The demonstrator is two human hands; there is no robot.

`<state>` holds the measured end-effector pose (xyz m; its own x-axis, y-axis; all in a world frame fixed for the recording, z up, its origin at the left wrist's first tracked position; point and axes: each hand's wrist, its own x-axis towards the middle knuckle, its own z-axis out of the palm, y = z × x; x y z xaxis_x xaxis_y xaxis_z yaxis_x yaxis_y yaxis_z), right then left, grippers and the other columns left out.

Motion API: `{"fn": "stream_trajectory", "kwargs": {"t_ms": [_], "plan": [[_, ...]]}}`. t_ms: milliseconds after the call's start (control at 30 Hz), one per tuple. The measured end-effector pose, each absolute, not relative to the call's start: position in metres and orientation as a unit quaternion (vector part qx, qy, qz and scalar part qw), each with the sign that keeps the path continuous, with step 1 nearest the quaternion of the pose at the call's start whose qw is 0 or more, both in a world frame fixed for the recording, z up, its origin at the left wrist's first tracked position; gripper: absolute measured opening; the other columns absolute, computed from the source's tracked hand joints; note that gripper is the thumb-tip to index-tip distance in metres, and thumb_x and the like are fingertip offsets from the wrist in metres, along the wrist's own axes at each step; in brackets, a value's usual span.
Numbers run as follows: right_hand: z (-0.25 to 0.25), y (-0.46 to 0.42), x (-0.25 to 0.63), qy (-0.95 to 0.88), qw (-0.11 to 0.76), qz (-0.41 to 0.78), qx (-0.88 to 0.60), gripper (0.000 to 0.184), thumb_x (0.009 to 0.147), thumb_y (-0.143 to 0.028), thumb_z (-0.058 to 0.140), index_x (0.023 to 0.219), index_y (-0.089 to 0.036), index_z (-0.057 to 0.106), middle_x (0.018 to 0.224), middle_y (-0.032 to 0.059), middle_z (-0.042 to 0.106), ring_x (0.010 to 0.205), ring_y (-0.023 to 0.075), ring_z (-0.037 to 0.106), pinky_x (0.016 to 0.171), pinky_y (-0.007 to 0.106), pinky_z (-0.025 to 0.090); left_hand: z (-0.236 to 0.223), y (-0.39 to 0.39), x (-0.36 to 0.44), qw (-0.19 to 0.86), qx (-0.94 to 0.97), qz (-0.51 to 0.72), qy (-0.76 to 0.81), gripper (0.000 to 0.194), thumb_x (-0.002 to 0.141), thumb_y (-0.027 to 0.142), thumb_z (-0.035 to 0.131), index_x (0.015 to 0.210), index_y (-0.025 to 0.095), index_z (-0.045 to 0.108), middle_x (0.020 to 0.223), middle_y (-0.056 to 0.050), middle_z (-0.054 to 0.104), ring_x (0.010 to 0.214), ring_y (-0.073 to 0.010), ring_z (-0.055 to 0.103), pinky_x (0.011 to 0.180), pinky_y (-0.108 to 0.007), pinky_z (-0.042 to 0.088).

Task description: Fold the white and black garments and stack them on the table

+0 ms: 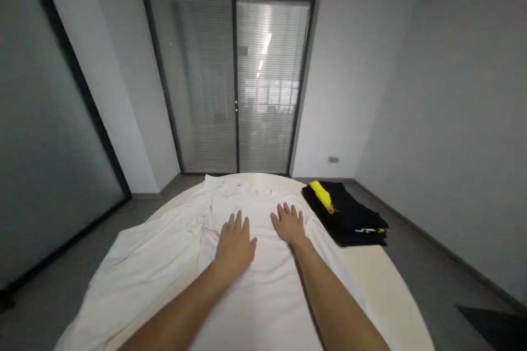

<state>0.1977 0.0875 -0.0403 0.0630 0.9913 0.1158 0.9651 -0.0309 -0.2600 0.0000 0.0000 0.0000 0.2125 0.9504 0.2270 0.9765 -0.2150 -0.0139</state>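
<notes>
A white garment, seemingly a T-shirt (263,279), lies spread over the table in front of me. My left hand (236,241) rests flat on its middle, fingers stretched away from me and thumb apart. Farther right, my right hand (289,223) also lies on the white cloth, palm down with its fingers spread. Neither hand grips anything. More white cloth (156,252) is draped on the left side and hangs toward the table's edge; I cannot tell whether it is a separate garment.
The round cream table (379,274) shows bare at the right. A stack of folded black clothes (349,214) with a yellow patch on top sits at its right edge. Beyond stand a glass door with blinds (234,88) and white walls. A dark object (498,326) lies at lower right.
</notes>
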Motion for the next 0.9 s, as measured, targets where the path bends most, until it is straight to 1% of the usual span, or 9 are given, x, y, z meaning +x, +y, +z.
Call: {"fn": "stream_trajectory", "kwargs": {"t_ms": [100,167,233,333,400,467,667,800,900], "plan": [[-0.043,0.089,0.197,-0.681,0.117,0.056,-0.720,0.071,0.098,-0.058,0.025,0.157,-0.018,0.025,0.164,0.0094,0.020,0.150,0.0372,0.009,0.117,0.056,0.002,-0.019,0.001,0.014,0.056,-0.783,-0.106,-0.610,0.065,0.096,0.049,0.042,0.152,0.016,0.039,0.161,-0.018,0.027,0.148,-0.0388,0.022,0.118,-0.053,0.023],[-0.042,0.087,0.195,-0.677,0.117,0.048,-0.725,0.074,0.097,-0.058,0.028,0.157,-0.014,0.022,0.164,0.0112,0.019,0.150,0.0374,0.009,0.118,0.055,0.004,-0.029,0.002,0.018,0.035,-0.789,-0.117,-0.602,0.063,0.098,0.051,0.037,0.152,0.019,0.039,0.162,-0.015,0.025,0.149,-0.0369,0.020,0.118,-0.053,0.022],[-0.036,0.084,0.193,-0.667,0.131,0.026,-0.733,0.074,0.097,-0.055,0.031,0.156,-0.009,0.025,0.163,0.0144,0.021,0.149,0.0372,0.012,0.118,0.052,0.010,-0.034,0.002,0.017,0.015,-0.793,-0.125,-0.597,0.062,0.099,0.051,0.033,0.153,0.021,0.037,0.162,-0.013,0.024,0.150,-0.0344,0.018,0.119,-0.052,0.021],[-0.019,0.077,0.200,-0.636,0.152,-0.027,-0.756,0.056,0.097,-0.038,0.037,0.145,-0.009,0.044,0.154,0.0200,0.036,0.142,0.0350,0.030,0.111,0.047,0.028,-0.033,0.001,0.014,0.003,-0.796,-0.132,-0.591,0.062,0.099,0.048,0.034,0.154,0.020,0.034,0.163,-0.011,0.022,0.151,-0.0317,0.015,0.121,-0.051,0.018],[-0.006,0.073,0.215,-0.609,0.127,-0.036,-0.782,0.047,0.093,-0.025,0.041,0.135,-0.008,0.053,0.142,0.0241,0.047,0.130,0.0343,0.044,0.101,0.044,0.039,-0.030,0.001,0.014,-0.005,-0.796,-0.131,-0.590,0.062,0.099,0.047,0.035,0.155,0.019,0.032,0.163,-0.011,0.022,0.151,-0.0309,0.015,0.121,-0.050,0.017],[0.006,0.071,0.235,-0.596,0.084,-0.012,-0.799,0.043,0.089,-0.018,0.044,0.129,-0.006,0.057,0.132,0.0266,0.053,0.121,0.0342,0.051,0.094,0.042,0.044,-0.027,0.000,0.015,-0.013,-0.795,-0.129,-0.592,0.063,0.098,0.046,0.035,0.155,0.017,0.032,0.163,-0.012,0.021,0.151,-0.0308,0.014,0.121,-0.050,0.017],[0.020,0.069,0.271,-0.629,0.050,0.038,-0.775,0.031,0.085,-0.014,0.051,0.108,-0.007,0.071,0.120,0.0237,0.061,0.112,0.0327,0.059,0.090,0.037,0.046,-0.027,0.000,0.016,-0.023,-0.794,-0.127,-0.595,0.063,0.098,0.045,0.035,0.154,0.017,0.033,0.164,-0.012,0.020,0.151,-0.0310,0.014,0.122,-0.050,0.015],[0.023,0.072,0.272,-0.632,0.054,0.050,-0.772,0.031,0.086,-0.016,0.052,0.107,-0.005,0.071,0.120,0.0262,0.062,0.114,0.0352,0.058,0.089,0.038,0.047,-0.025,-0.001,0.016,-0.024,-0.793,-0.127,-0.596,0.063,0.098,0.045,0.035,0.154,0.016,0.034,0.163,-0.012,0.021,0.151,-0.0312,0.014,0.122,-0.050,0.015],[0.026,0.076,0.272,-0.642,0.064,0.075,-0.761,0.028,0.088,-0.024,0.055,0.103,-0.008,0.073,0.110,0.0234,0.068,0.107,0.0306,0.064,0.085,0.033,0.049,-0.024,-0.002,0.017,-0.024,-0.792,-0.125,-0.597,0.063,0.098,0.045,0.035,0.154,0.016,0.033,0.163,-0.012,0.020,0.151,-0.0315,0.015,0.122,-0.050,0.016]]}}
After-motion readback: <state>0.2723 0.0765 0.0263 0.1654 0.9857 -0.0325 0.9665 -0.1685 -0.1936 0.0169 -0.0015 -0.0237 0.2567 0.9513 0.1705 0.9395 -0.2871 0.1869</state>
